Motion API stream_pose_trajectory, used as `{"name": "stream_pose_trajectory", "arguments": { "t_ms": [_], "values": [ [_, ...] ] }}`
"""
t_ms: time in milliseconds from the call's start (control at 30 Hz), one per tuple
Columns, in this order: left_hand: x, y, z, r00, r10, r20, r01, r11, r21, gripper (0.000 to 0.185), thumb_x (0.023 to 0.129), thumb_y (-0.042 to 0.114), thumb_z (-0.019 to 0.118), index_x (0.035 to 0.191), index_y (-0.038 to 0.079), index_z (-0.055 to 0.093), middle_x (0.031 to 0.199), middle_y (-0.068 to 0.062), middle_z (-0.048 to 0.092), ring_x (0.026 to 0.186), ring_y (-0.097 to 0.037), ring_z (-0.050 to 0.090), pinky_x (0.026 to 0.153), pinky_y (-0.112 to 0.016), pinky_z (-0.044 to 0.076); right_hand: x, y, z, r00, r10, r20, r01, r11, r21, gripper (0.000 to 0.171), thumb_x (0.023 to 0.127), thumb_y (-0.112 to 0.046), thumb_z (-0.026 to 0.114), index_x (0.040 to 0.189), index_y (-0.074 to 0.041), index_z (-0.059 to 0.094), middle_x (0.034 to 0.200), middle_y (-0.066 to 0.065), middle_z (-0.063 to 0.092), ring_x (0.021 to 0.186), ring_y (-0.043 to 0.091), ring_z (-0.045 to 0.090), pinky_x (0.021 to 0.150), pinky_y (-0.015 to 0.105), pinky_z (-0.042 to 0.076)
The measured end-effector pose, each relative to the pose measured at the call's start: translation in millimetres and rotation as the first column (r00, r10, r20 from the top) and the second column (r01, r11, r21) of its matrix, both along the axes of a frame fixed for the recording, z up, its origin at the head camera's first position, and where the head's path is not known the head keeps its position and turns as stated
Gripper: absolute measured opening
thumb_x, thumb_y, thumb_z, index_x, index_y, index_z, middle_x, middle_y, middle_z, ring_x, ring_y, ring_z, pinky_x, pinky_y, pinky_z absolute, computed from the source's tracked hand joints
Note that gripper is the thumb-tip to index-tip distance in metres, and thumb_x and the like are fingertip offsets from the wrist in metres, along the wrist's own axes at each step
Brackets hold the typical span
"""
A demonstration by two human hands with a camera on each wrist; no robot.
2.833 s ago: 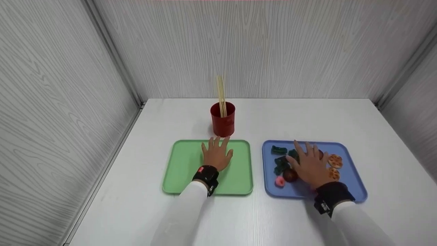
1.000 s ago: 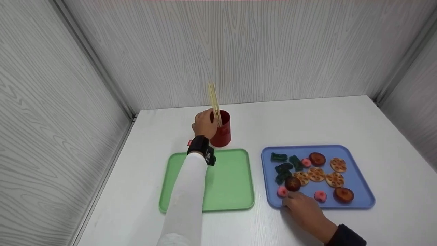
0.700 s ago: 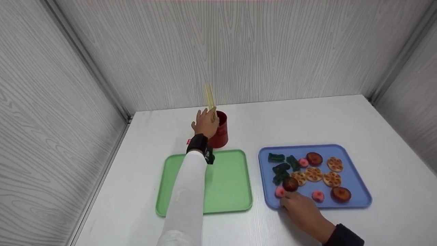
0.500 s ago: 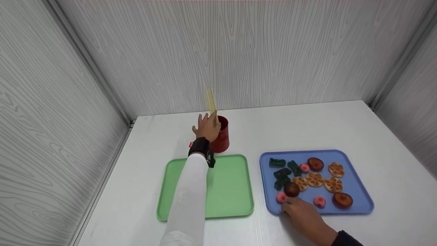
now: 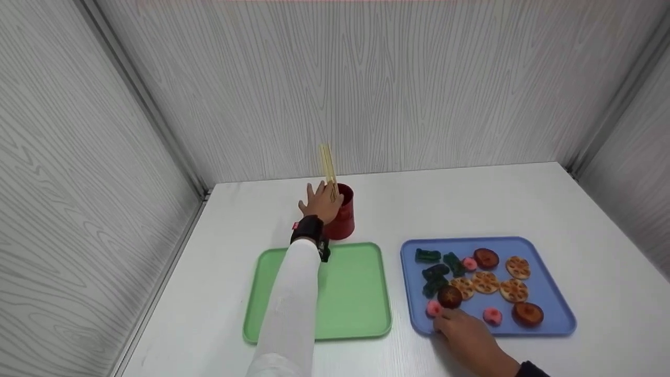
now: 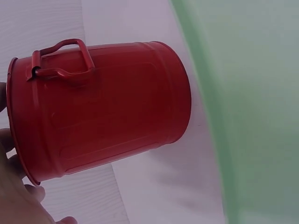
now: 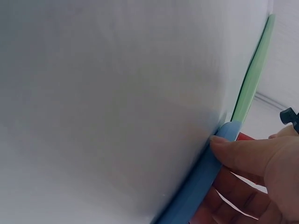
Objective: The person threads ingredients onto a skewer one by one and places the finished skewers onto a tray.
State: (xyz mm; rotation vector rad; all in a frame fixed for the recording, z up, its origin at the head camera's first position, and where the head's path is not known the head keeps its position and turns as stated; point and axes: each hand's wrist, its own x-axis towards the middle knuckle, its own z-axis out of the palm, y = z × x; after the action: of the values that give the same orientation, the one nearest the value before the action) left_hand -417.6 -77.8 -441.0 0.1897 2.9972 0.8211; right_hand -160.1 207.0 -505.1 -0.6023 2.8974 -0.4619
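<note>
My left hand [image 5: 322, 204] is at the rim of a red bucket-shaped cup [image 5: 343, 225], with thumb and index finger pinching thin bamboo skewers [image 5: 328, 165] that stand in it. Its other fingers are spread. The left wrist view shows the cup's side with a wire handle [image 6: 65, 70]. My right hand [image 5: 468, 335] grips the near left corner of the blue tray [image 5: 544, 296]; in the right wrist view the thumb lies on the outside of the rim. A pink ring-shaped piece [image 5: 433, 308] and a brown mushroom cap [image 5: 449, 296] lie beside these fingers.
The blue tray also bears several lotus root slices [image 5: 486, 281], dark green pieces [image 5: 435, 271], more pink pieces [image 5: 492, 315] and brown mushroom pieces [image 5: 527, 314]. A green tray [image 5: 353, 293] lies left of it, under my left forearm. Pale wood-grain walls [image 5: 419, 94] enclose the table.
From flat above the trays, my left hand has gone to the skewers and my right hand to the blue tray's near left corner. Over the last second, the left hand's outer fingers have spread.
</note>
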Motion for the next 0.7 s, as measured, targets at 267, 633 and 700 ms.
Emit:
{"name": "stream_pose_trajectory", "arguments": {
  "t_ms": [267, 633, 700],
  "values": [
    [-1.7, -1.2, 2.8, 1.000, -0.011, -0.029, 0.013, 0.998, 0.056, 0.061, 0.102, 0.040, 0.043, 0.155, 0.014, 0.026, 0.160, -0.004, 0.024, 0.148, -0.033, 0.002, 0.112, -0.064, 0.010, -4.4, 0.6, 1.5, 0.999, -0.013, 0.033, 0.014, 1.000, -0.018, 0.013, 0.087, -0.003, 0.067, 0.098, -0.010, 0.069, 0.099, 0.005, 0.065, 0.084, 0.019, 0.058, 0.077, 0.039, 0.055],
    [-9.6, -4.2, -8.7, 1.000, -0.007, -0.013, 0.009, 0.994, 0.109, 0.055, 0.102, 0.040, 0.044, 0.153, 0.024, 0.031, 0.160, -0.007, 0.022, 0.148, -0.034, 0.000, 0.111, -0.066, 0.009, -6.5, 2.3, -9.3, 0.996, 0.062, -0.063, -0.064, 0.998, -0.027, 0.008, 0.086, -0.006, 0.069, 0.089, -0.012, 0.068, 0.087, -0.004, 0.059, 0.073, 0.011, 0.050, 0.064, 0.031, 0.049],
    [-8.4, -5.4, -6.3, 1.000, -0.007, -0.016, 0.008, 0.995, 0.104, 0.056, 0.102, 0.041, 0.043, 0.153, 0.021, 0.031, 0.160, -0.006, 0.023, 0.148, -0.034, 0.000, 0.111, -0.067, 0.010, -7.1, 1.9, -10.4, 0.991, 0.075, -0.109, -0.078, 0.997, -0.021, 0.007, 0.085, -0.005, 0.069, 0.086, -0.012, 0.067, 0.084, -0.004, 0.058, 0.071, 0.010, 0.049, 0.061, 0.030, 0.047]
  ]
}}
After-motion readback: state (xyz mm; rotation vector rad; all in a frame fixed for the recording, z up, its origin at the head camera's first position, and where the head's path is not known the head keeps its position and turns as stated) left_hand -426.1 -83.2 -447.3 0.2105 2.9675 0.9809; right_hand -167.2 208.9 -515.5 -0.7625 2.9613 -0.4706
